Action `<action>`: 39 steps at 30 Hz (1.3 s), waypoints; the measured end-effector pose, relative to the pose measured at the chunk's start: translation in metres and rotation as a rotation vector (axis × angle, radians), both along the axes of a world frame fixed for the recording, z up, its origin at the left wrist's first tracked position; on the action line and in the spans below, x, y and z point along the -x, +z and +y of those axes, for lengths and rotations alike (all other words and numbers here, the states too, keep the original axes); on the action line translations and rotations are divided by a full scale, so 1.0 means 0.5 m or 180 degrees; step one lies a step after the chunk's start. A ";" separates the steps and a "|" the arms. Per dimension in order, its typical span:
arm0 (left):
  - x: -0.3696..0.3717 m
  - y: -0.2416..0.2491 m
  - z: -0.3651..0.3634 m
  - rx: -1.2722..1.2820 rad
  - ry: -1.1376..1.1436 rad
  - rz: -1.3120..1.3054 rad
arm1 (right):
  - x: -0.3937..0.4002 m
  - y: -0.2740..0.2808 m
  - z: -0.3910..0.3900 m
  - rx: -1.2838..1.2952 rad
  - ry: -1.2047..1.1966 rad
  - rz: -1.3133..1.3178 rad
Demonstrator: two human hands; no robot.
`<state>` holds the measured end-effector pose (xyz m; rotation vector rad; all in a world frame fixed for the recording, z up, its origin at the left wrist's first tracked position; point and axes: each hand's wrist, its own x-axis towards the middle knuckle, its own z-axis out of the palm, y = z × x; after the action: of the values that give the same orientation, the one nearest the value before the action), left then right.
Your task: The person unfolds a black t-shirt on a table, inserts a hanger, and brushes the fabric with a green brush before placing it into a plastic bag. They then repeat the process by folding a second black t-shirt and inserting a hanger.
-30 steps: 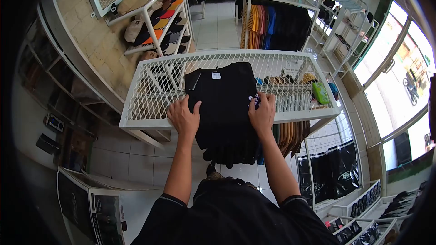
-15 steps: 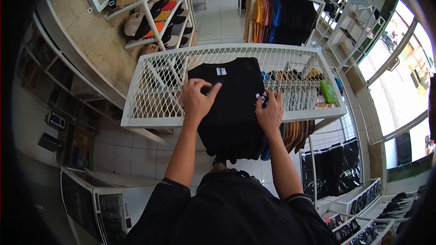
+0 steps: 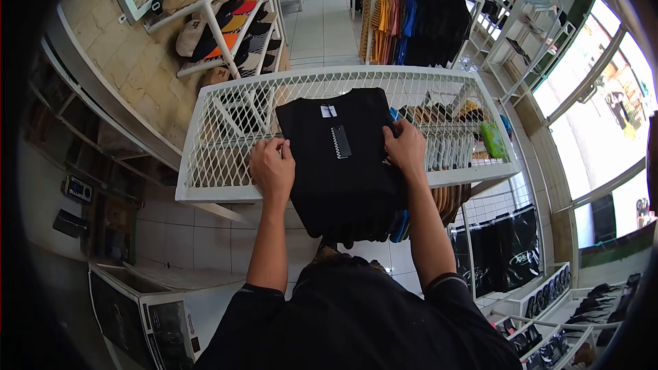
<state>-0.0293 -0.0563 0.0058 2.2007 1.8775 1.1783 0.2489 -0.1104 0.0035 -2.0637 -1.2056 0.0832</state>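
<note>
A black shirt (image 3: pixel 343 178) lies partly folded on a white mesh-topped rack (image 3: pixel 212 194), its lower part hanging over the near edge. A white neck label (image 3: pixel 330 111) shows at the collar, and a dark tag with a pale edge (image 3: pixel 340 142) rests on the chest. My left hand (image 3: pixel 273 166) is at the shirt's left edge, fingers curled, with the thumb by the cloth. At the right edge, my right hand (image 3: pixel 406 147) pinches the fabric between thumb and fingers.
A green packet (image 3: pixel 492 140) lies on the rack's right end. Hanging clothes (image 3: pixel 449 195) fill the space below. Caps (image 3: pixel 195 35) stand on shelves at the back left. Another rack with colourful shirts (image 3: pixel 389 20) is behind. Glass doors are at right.
The dark tag now shows on the chest. My left hand has moved down and left to the shirt's edge; my right hand has moved slightly up. The white print at the right is no longer visible.
</note>
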 end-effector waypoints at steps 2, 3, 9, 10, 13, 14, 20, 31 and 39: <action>-0.002 0.008 0.011 0.0052 -0.0108 -0.0556 | 0.005 0.000 0.001 -0.0385 0.0036 0.0066; -0.004 0.009 0.019 0.0090 -0.0224 -0.1102 | 0.009 0.005 -0.003 -0.0779 0.0061 0.0145; -0.007 0.021 0.061 0.2511 -0.1468 -0.3769 | 0.000 0.031 0.013 0.0212 0.0117 0.1167; -0.009 0.022 0.062 0.2639 -0.1569 -0.3642 | -0.024 0.001 0.034 0.0109 0.0595 0.1809; -0.008 0.054 0.062 0.2728 -0.1884 -0.3913 | -0.049 -0.004 0.036 -0.0197 0.0978 0.2702; -0.002 0.085 0.060 0.2774 -0.2046 -0.4014 | 0.003 0.140 -0.011 -0.0149 0.1061 0.2678; -0.007 0.311 0.152 0.2142 -0.2340 -0.3758 | -0.029 0.301 0.079 -0.0793 0.1527 0.2768; 0.022 0.067 0.228 0.2940 -0.1440 -0.1472 | -0.149 -0.002 0.155 0.0385 0.0848 0.1601; 0.083 0.051 -0.052 0.1282 -0.2237 -0.0559 | -0.024 0.086 -0.136 -0.0315 0.1322 0.2517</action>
<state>-0.0709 -0.0822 0.0313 2.1387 1.0028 0.7461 0.2611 -0.1782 0.0465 -1.4238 -1.0578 0.9199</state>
